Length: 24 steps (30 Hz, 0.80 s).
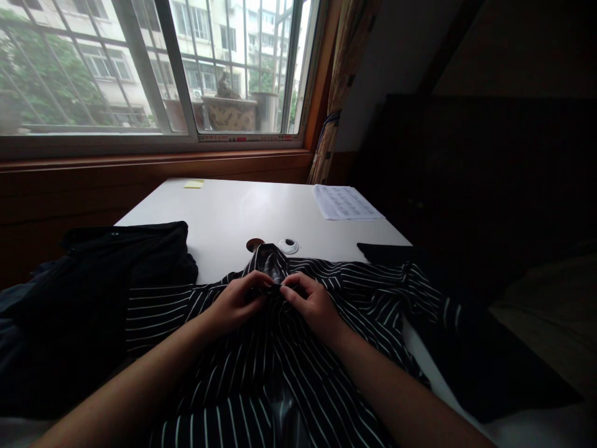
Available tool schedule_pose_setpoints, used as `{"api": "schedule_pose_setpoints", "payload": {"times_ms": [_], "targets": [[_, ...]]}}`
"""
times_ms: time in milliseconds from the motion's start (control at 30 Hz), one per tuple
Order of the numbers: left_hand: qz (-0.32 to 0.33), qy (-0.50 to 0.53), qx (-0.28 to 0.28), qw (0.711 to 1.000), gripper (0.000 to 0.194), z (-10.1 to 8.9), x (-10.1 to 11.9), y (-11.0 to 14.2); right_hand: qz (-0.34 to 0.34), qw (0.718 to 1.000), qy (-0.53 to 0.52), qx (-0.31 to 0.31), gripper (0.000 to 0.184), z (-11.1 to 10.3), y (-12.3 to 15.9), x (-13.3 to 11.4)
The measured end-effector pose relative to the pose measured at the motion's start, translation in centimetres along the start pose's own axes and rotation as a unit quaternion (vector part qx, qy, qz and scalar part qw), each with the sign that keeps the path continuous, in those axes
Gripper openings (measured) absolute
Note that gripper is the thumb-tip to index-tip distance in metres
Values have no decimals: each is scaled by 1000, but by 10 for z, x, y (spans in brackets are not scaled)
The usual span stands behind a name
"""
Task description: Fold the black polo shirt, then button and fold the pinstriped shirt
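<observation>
A black shirt with white stripes (252,361) lies spread across the near part of the table, its sleeves out to both sides and its collar (268,252) toward the window. My left hand (243,297) pinches the shirt's front edge just below the collar. Close against it, my right hand (311,303) pinches the same spot from the other side, thumb and forefinger together. Whether a button sits between the fingertips is too small and dark to tell.
Dark folded clothes (135,267) are piled on the left. Another dark cloth (494,354) lies to the right. On the white table (224,208) are a yellow sticky note (193,184), printed sheets (347,203) and a round white grommet (288,246) beside a hole. A barred window (233,74) stands behind.
</observation>
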State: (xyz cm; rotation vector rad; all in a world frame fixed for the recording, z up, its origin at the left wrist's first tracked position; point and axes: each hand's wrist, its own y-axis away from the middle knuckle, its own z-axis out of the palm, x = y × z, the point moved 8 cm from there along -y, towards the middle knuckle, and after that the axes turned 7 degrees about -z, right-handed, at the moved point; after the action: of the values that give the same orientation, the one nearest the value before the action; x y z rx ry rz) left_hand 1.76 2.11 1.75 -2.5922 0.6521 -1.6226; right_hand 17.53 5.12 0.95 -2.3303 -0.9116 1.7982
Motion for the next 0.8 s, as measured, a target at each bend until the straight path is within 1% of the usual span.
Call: {"api": "schedule_pose_setpoints", "payload": {"times_ms": [133,233,400,567,633,800], "targets": [[-10,27,15,999,22,-3,-4,1,6,1000,-4,22,14,-4,0,2],[-21,43,28,998,24,-5,-6,2,11,1000,-7,27,14,-5,0,4],[-14,19,13,1000,26,-2,0,1,11,1000,-1,4,13,-2,0,4],[-16,20,18,1000,25,-4,5,0,11,1000,-1,3,12,-2,-1,1],[-21,23,16,999,26,-4,5,0,7,1000,0,2,11,-2,-1,-1],[-50,37,-12,998,27,-2,2,0,-9,1000,15,-7,9,1,0,-4]]}}
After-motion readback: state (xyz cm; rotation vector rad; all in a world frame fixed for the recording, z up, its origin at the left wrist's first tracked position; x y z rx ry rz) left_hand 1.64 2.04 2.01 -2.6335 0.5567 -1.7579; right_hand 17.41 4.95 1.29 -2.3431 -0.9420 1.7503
